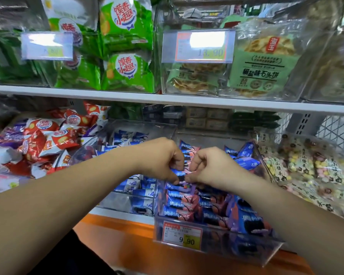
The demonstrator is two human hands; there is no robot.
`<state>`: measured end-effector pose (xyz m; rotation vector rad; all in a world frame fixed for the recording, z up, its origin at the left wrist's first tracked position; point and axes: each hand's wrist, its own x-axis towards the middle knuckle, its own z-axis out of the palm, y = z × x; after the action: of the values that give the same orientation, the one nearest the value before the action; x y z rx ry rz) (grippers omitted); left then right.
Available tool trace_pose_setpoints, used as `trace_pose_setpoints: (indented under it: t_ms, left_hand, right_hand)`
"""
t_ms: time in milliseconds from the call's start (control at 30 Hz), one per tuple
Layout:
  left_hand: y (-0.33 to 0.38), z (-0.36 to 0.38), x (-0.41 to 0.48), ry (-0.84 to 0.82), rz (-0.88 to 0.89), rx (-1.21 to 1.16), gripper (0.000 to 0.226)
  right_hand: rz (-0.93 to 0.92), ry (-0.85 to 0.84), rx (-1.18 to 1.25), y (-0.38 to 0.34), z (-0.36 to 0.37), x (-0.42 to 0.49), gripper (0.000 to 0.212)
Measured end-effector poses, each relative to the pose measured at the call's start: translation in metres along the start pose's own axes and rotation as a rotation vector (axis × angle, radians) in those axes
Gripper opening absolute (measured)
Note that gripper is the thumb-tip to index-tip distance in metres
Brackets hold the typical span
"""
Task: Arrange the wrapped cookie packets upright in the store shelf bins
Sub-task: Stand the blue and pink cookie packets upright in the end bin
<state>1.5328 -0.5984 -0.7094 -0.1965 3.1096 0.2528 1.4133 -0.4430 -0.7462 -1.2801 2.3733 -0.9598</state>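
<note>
Packet: blue-and-pink wrapped cookie packet [180,174], at the top of the row in the clear plastic shelf bin [238,250].
Long axis: runs left to right, spanning the gap between the hands.
Left hand [163,157]: fingers curled, pinching the left end.
Right hand [209,165]: pinching the right end, equally near.

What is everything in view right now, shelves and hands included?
cookie packets: many, blue and pink, in the front clear bin
pinched packet: one, blue, above that bin, between both hands
clear bin: one, transparent, lower shelf centre
9.90 tag: one, orange and yellow, on the bin's front
blue-and-white packets: many, in the neighbouring bin to the left
red packets: many, red and white, heaped lower left
green packets: several, upper shelf left
flatbread packs: several, pale green, upper right bin
pastel snack bags: several, clear, lower right
left hand: fingers pinch the packet
right hand: fingers pinch the packet
</note>
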Motion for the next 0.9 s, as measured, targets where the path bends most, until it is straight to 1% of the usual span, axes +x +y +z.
trace_pose_setpoints:
  t_ms: [67,133,200,267,300,367,433,500,567,600,700,800,900]
  left_hand:
    - [0.006,0.006,0.005,-0.005,-0.001,0.121,0.022]
    - [0.014,0.01,0.009,-0.002,-0.014,0.248,0.023]
    - [0.018,0.013,0.013,0.002,-0.024,0.335,0.027]
    - [0.022,0.01,0.014,-0.006,-0.032,0.337,0.033]
    - [0.024,0.007,0.013,-0.008,-0.038,0.291,0.035]
    - [0.029,0.0,0.015,0.044,-0.014,0.139,0.027]
    - [0.039,-0.002,0.024,0.164,0.045,-0.042,0.015]
    - [0.053,0.004,0.037,0.217,0.066,-0.172,0.013]
    - [0.065,0.013,0.051,0.193,0.065,-0.191,0.018]
    - [0.069,0.018,0.059,0.172,0.064,-0.172,0.02]
    - [0.077,0.024,0.08,0.146,0.03,-0.142,0.026]
    - [0.082,0.03,0.093,0.085,0.006,-0.274,0.03]
    - [0.085,0.031,0.096,0.029,0.02,-0.411,0.029]
  right_hand:
    - [-0.039,0.077,-0.082,0.002,-0.009,-0.003,0.034]
    - [-0.082,0.15,-0.099,0.005,-0.025,-0.007,0.03]
    - [-0.121,0.286,-0.153,0.013,-0.047,-0.009,0.021]
    - [-0.108,0.397,-0.233,0.024,-0.071,-0.012,0.005]
    - [-0.065,0.42,-0.291,0.03,-0.082,-0.014,0.008]
    - [0.048,0.402,-0.393,0.042,-0.098,-0.019,0.026]
    - [0.112,0.335,-0.443,0.052,-0.105,-0.023,0.035]
    - [0.129,0.241,-0.437,0.062,-0.102,-0.022,0.04]
    - [0.142,0.189,-0.397,0.068,-0.099,-0.018,0.046]
    - [0.147,0.193,-0.374,0.07,-0.1,-0.016,0.047]
    - [0.141,0.231,-0.376,0.076,-0.102,-0.01,0.043]
    - [0.135,0.26,-0.41,0.082,-0.099,-0.008,0.036]
    - [0.111,0.351,-0.407,0.086,-0.098,-0.005,0.022]
